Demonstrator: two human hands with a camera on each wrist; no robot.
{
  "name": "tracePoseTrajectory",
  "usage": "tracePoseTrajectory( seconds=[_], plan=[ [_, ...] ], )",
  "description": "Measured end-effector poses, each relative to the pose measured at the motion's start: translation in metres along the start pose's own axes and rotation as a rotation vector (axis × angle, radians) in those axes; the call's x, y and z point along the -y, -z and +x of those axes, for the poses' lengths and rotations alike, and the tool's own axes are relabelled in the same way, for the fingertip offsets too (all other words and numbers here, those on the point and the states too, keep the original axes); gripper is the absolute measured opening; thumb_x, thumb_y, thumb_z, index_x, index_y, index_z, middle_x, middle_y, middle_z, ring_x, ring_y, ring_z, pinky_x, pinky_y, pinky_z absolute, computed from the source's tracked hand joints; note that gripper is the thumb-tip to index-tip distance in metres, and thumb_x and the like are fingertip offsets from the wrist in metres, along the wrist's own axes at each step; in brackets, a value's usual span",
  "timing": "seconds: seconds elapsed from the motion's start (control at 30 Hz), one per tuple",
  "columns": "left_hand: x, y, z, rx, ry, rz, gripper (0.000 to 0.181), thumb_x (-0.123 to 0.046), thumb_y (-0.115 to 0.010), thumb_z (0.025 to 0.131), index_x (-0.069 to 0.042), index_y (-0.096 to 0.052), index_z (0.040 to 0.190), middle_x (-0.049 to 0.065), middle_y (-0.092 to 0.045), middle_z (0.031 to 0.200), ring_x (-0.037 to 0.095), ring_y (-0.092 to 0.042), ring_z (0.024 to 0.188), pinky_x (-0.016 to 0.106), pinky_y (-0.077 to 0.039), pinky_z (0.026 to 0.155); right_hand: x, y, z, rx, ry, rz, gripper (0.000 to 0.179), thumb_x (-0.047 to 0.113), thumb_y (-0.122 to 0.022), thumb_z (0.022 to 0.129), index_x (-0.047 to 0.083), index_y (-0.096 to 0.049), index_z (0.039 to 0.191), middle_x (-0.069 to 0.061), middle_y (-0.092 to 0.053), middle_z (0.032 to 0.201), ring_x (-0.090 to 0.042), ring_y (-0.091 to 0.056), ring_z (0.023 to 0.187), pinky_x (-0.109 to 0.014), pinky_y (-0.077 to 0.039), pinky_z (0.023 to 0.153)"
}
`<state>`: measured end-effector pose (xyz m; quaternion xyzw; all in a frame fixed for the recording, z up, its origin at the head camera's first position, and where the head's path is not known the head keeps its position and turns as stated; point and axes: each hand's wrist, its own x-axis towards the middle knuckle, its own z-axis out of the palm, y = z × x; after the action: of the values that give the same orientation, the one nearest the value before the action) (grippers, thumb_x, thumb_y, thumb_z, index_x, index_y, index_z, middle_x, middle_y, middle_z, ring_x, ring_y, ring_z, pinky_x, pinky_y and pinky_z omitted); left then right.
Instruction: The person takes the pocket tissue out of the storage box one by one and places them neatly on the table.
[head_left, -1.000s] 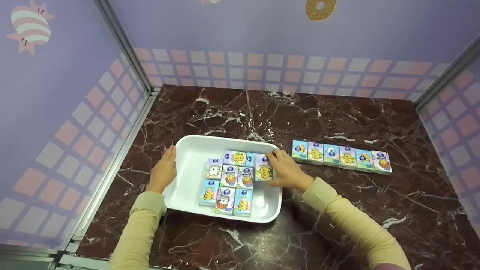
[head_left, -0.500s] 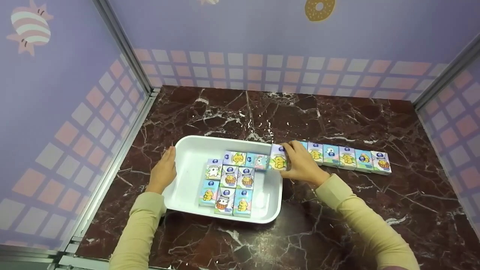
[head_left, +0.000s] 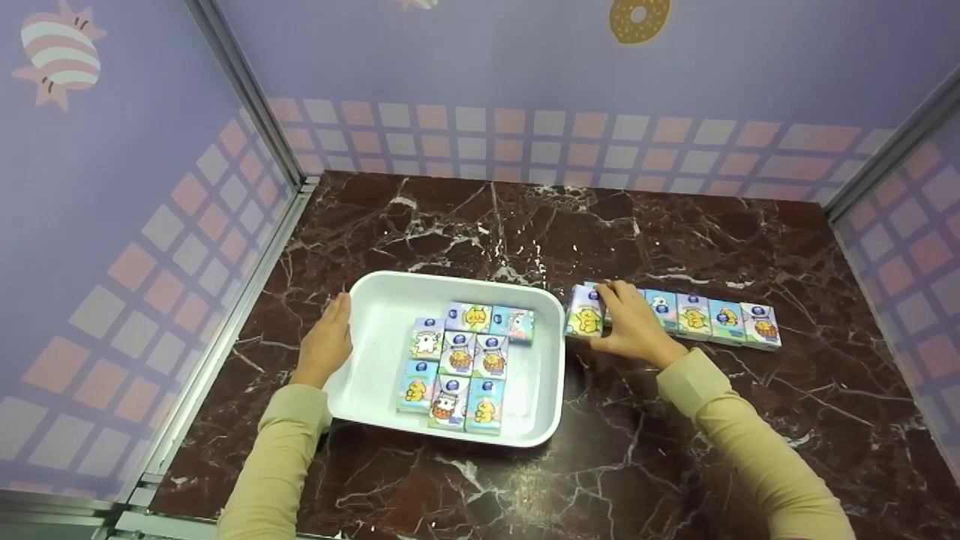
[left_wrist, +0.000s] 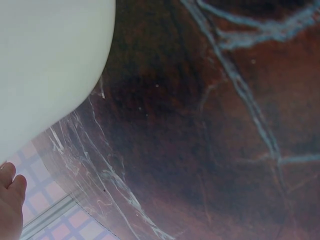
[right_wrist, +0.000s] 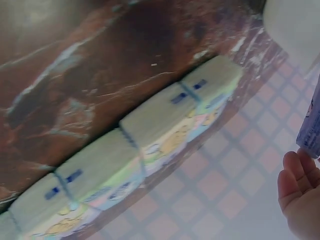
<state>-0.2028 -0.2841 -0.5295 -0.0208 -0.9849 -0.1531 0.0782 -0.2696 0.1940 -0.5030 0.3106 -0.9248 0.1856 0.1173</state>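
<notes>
Marbled bench (head_left: pixel 450 225): the right hand (head_left: pixel 634 324) grips a printed pack (head_left: pixel 584 313), long axis pointing forward; the straight-fingered left hand (head_left: pixel 325 343) flanks the tray (head_left: pixel 376 352).

tabletop (head_left: pixel 532 484) glare, hazy wrist views

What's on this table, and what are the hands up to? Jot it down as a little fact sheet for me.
Tray: white, on a dark marbled table
Inside: eight small packets
Left hand: at the tray's left side, fingers straight
Right hand: gripping another packet, right of the tray
Row of packets: right of the tray, partly hidden by the right hand
</notes>
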Motion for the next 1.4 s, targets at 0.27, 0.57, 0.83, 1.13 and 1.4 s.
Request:
tracePoseTrajectory(
  seconds=[0.27, 0.57, 0.83, 1.13, 1.4],
  plan=[
    [0.001, 0.0, -0.001, 0.003, -0.012, -0.003, 0.05, -0.002, -0.042, 0.088, 0.007, -0.028, 0.135, 0.022, -0.032, 0.139, 0.039, -0.034, 0.125, 0.047, -0.032, 0.103, -0.014, -0.008, -0.011, 0.044, -0.009, -0.036, 0.082, 0.033, -0.072, 0.048, -0.003, -0.048, 0.118, -0.018, -0.047, 0.1, -0.031, -0.045, 0.089, -0.045, -0.043, 0.08],
    [0.001, 0.0, 0.0, -0.011, -0.022, -0.002, 0.05, -0.002, -0.044, 0.087, 0.007, -0.03, 0.134, 0.023, -0.034, 0.138, 0.039, -0.035, 0.124, 0.048, -0.033, 0.101, -0.019, -0.015, -0.019, 0.148, -0.034, -0.105, 0.083, 0.036, -0.072, 0.049, -0.003, -0.049, 0.118, -0.018, -0.05, 0.099, -0.033, -0.047, 0.091, -0.046, -0.044, 0.08],
    [0.001, 0.0, -0.001, -0.013, -0.021, 0.001, 0.05, -0.002, -0.044, 0.087, 0.007, -0.029, 0.134, 0.023, -0.034, 0.138, 0.039, -0.035, 0.124, 0.049, -0.034, 0.101, -0.02, -0.019, -0.025, 0.192, -0.023, -0.132, 0.08, 0.035, -0.073, 0.049, -0.004, -0.05, 0.116, -0.018, -0.051, 0.098, -0.033, -0.048, 0.093, -0.046, -0.044, 0.082],
    [-0.001, 0.002, -0.001, 0.012, -0.002, 0.015, 0.05, -0.004, -0.043, 0.088, 0.005, -0.028, 0.135, 0.021, -0.032, 0.139, 0.038, -0.034, 0.126, 0.049, -0.035, 0.1, -0.022, -0.023, -0.029, 0.223, -0.049, -0.111, 0.082, 0.032, -0.075, 0.05, -0.004, -0.048, 0.12, -0.019, -0.049, 0.1, -0.033, -0.048, 0.092, -0.047, -0.044, 0.077],
    [-0.001, 0.001, 0.0, 0.023, 0.015, 0.012, 0.05, -0.005, -0.042, 0.089, 0.005, -0.028, 0.136, 0.02, -0.031, 0.14, 0.037, -0.033, 0.126, 0.049, -0.035, 0.1, -0.023, -0.027, -0.029, 0.176, -0.037, -0.107, 0.081, 0.031, -0.074, 0.049, -0.005, -0.05, 0.119, -0.018, -0.046, 0.099, -0.031, -0.044, 0.09, -0.044, -0.042, 0.073]
  ],
)
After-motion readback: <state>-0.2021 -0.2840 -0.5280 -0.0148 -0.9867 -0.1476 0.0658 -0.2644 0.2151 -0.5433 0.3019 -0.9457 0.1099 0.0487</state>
